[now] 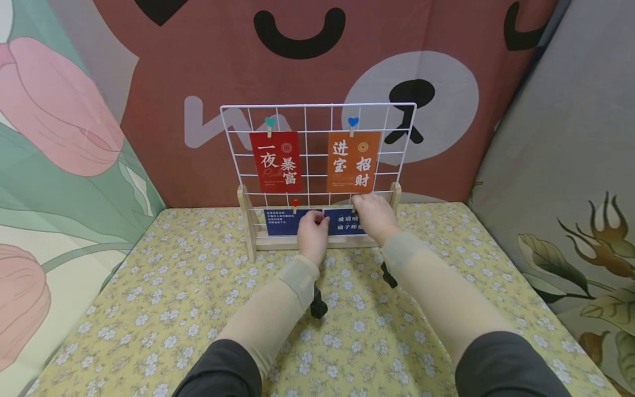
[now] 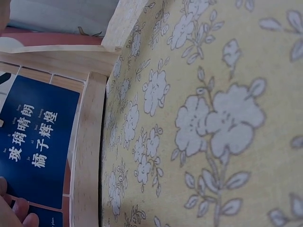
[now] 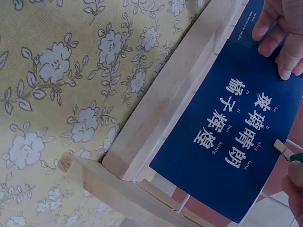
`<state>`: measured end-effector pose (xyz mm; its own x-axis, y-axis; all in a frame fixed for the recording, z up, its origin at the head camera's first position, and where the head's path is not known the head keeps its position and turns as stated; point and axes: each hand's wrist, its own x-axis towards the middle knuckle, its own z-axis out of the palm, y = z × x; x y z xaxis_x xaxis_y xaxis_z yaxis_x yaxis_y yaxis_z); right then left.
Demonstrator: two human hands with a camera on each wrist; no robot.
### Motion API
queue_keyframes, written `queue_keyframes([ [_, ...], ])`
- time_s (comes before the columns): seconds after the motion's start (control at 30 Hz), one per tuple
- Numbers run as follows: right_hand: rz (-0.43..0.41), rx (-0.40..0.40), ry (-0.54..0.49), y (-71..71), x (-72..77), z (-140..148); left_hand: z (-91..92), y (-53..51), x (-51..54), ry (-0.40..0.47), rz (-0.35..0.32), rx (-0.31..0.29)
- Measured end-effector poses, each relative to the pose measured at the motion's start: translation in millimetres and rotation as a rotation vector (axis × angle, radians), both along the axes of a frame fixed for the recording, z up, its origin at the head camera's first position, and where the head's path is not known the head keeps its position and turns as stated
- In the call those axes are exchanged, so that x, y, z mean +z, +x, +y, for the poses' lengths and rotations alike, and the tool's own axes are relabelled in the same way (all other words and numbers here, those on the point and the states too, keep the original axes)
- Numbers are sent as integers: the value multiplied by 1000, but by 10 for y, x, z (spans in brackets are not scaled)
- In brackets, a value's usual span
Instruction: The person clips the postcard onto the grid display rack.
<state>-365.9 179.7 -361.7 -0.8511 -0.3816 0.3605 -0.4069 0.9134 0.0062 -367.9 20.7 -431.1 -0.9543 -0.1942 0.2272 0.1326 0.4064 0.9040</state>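
A blue card with white characters lies against the lower part of a white wire grid. My left hand pinches this card at its upper left, beside a second blue card. My right hand is at the card's top edge, its fingers on a small wooden clip with a green end; the clip's jaws sit over that edge. In the left wrist view, only my left fingertips show, near the card's edge. A red heart clip is on the second blue card.
Higher on the grid hang a red card under a teal heart clip and an orange card under a blue heart clip. A wooden stand supports the grid on a flowered tablecloth. Printed curtains enclose the back and sides.
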Motion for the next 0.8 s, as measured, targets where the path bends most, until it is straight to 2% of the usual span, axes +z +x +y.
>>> queue_keyframes([
  [0.37,8,26,-14,14,-43,17,-29,-22,-7,0,12,14],
  [0.6,38,49,-27,37,-95,30,-45,12,-13,17,-16,-11],
  [0.8,60,62,-27,81,-149,72,-36,52,-28,23,-1,-34],
])
